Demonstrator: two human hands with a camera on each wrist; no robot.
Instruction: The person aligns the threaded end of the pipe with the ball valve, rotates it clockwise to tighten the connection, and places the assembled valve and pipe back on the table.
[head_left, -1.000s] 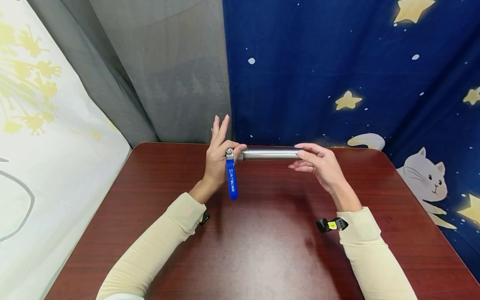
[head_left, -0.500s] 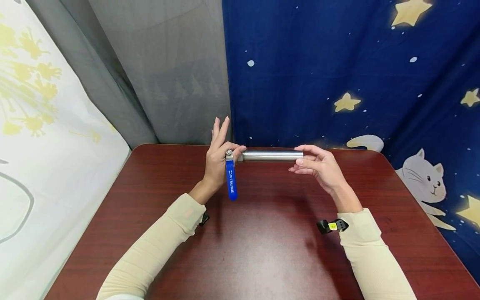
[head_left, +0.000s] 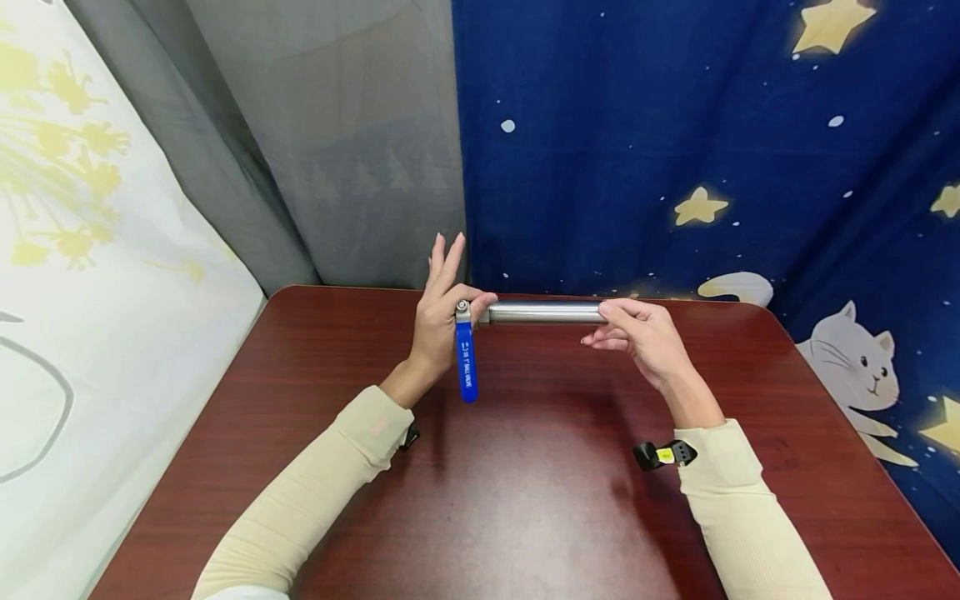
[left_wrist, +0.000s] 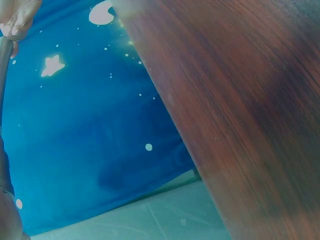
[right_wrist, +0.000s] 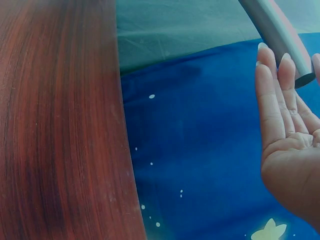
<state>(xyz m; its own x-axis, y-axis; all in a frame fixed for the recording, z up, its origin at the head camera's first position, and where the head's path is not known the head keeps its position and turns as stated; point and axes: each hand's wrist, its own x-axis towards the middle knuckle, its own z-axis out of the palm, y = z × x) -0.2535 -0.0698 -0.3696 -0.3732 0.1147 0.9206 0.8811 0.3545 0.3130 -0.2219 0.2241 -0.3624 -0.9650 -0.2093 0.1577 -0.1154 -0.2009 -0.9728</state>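
My left hand point(head_left: 435, 321) pinches a metal ball valve point(head_left: 462, 312) between thumb and index finger, its other fingers stretched upward. From the valve hangs a long blue lever handle point(head_left: 466, 362) with white lettering. A smooth steel pipe point(head_left: 547, 312) runs level to the right from the valve, over the far part of the table. At the pipe's free end, my right hand point(head_left: 648, 337) grips with the thumb in front and the index finger behind. In the right wrist view, the pipe's open dark end point(right_wrist: 304, 80) lies between the thumb and fingers, with the other fingers extended beside it.
A dark red wooden table point(head_left: 510, 483) with rounded far corners lies beneath both hands. Behind it hang a grey curtain point(head_left: 345, 125) and a blue star-patterned curtain point(head_left: 585, 167). White patterned cloth point(head_left: 112, 333) borders the left side.
My right thumb has slid along the pipe's end, down and then back up, and the index finger has shifted behind the pipe. The left hand and the valve have stayed nearly still.
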